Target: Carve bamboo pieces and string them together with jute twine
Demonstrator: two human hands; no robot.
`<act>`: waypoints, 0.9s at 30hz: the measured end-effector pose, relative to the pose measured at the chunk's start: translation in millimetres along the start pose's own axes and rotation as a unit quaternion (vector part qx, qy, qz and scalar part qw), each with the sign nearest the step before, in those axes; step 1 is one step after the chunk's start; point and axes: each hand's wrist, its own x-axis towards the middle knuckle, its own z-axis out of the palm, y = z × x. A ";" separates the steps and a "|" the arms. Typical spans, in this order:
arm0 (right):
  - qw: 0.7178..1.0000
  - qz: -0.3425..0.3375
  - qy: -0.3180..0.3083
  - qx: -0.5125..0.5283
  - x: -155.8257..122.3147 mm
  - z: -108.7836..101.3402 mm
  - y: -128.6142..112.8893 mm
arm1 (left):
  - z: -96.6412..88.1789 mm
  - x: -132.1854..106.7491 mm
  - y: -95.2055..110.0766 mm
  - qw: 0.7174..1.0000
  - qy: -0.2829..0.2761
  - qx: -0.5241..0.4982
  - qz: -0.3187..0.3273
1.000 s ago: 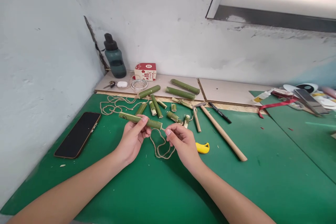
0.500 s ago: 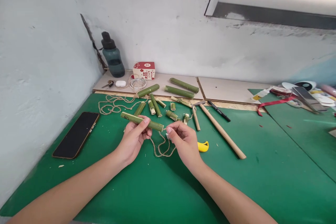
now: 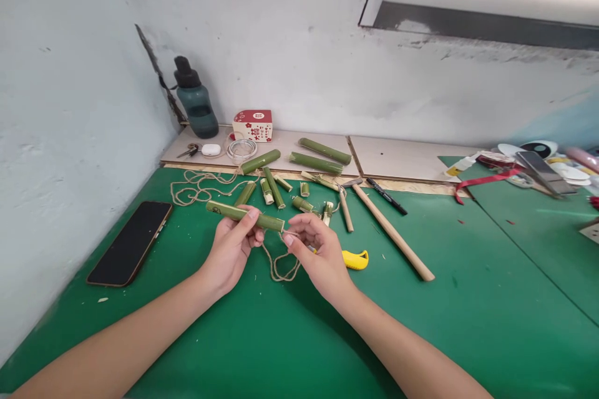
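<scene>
My left hand (image 3: 236,245) is closed around a green bamboo tube (image 3: 269,222) with a dark drawn mark near its left end. The tube tilts slightly down to the right. At its right end, the thumb and fingers of my right hand (image 3: 316,249) pinch a thin twine (image 3: 276,275), which hangs in loops below the tube. Whether the twine passes into the tube's end I cannot tell. Partly behind my right hand lies a yellow-handled cutter (image 3: 355,260). Short bamboo pieces (image 3: 302,204) lie beyond the hands on the green table.
At left lies a phone (image 3: 131,243). More twine (image 3: 194,186) is tangled behind it. A wooden rod (image 3: 395,234), a small hammer (image 3: 346,209) and a black marker (image 3: 386,196) lie at right. A water bottle (image 3: 197,103) and a red-white box (image 3: 253,126) stand along the wall.
My right hand has moved left, closer to the tube's right end, with the twine still pinched. The whole view has shifted slightly. My left hand keeps its hold on the tube.
</scene>
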 end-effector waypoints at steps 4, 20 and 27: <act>1.000 0.007 -0.017 -0.003 0.5 -0.8 0.2 | -2.2 3.6 3.5 0.999 0.016 -0.023 0.019; 0.999 0.001 -0.013 -0.031 2.2 -4.9 0.2 | 0.7 0.9 1.7 1.000 -0.010 0.024 -0.011; 0.998 0.002 -0.010 -0.057 4.4 -5.3 2.4 | 4.0 -1.9 0.1 0.999 -0.013 0.033 -0.019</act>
